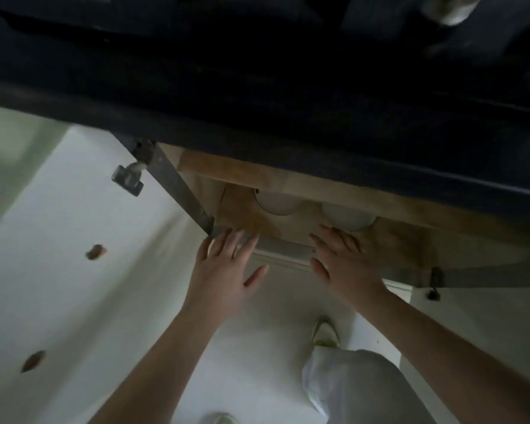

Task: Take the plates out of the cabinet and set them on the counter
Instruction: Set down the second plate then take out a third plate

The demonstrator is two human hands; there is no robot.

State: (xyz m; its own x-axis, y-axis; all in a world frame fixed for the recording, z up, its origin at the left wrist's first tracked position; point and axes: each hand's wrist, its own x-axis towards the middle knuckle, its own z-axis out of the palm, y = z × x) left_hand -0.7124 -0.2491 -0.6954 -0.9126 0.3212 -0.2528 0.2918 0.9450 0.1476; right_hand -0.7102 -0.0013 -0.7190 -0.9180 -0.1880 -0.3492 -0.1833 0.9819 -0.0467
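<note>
Both hands are reaching into the open cabinet (288, 175) under the dark table (257, 96). The left hand (224, 270) is hovering at the shelf's front edge, fingers spread, holding nothing. The right hand (346, 264) is lying flat, its grip open, just before two pale plates (346, 218) sitting on the wooden shelf (242, 215)

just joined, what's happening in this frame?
A person is reaching both hands into an open lower cabinet under a dark counter. The left hand and right hand are open and empty at the shelf's front edge. Two pale plate stacks sit further back, untouched.
</note>
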